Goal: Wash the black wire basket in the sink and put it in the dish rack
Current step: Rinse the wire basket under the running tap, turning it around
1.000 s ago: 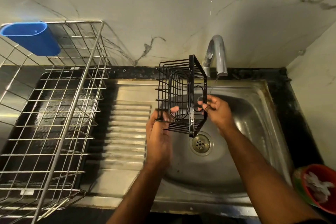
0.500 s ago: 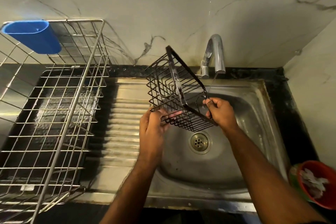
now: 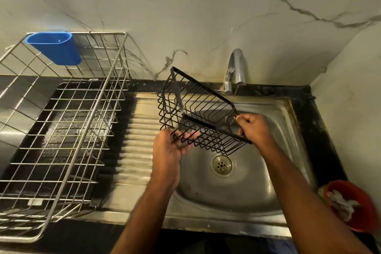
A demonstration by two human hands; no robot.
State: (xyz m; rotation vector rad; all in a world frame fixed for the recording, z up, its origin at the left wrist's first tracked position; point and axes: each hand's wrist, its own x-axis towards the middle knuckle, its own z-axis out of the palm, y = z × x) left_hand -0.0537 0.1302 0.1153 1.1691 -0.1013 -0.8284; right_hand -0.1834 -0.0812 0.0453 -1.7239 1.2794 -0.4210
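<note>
A: Where's your black wire basket (image 3: 198, 115) at the moment?

B: You have it up in the air over the steel sink (image 3: 284, 150), tilted, its open side turned toward you and its far-left corner raised highest. It hangs above the drain (image 3: 221, 164), just left of the tap (image 3: 236, 68).

A: And your hands?

B: Your left hand (image 3: 168, 154) is under the basket's near-left corner, fingers curled up around the bottom wires. Your right hand (image 3: 254, 130) grasps the right end, fingers wrapped over the rim, thumb on top.

A: Is water running?

B: You can't tell from here; only a faint streak shows below the spout.

A: The rack?

B: Your steel dish rack (image 3: 61, 121) stands at the left, past the ribbed drainboard (image 3: 132, 140), well apart from the basket. A blue plastic cup holder (image 3: 54, 47) hangs on its far-left corner. A red bowl (image 3: 350, 206) sits at the near right.
</note>
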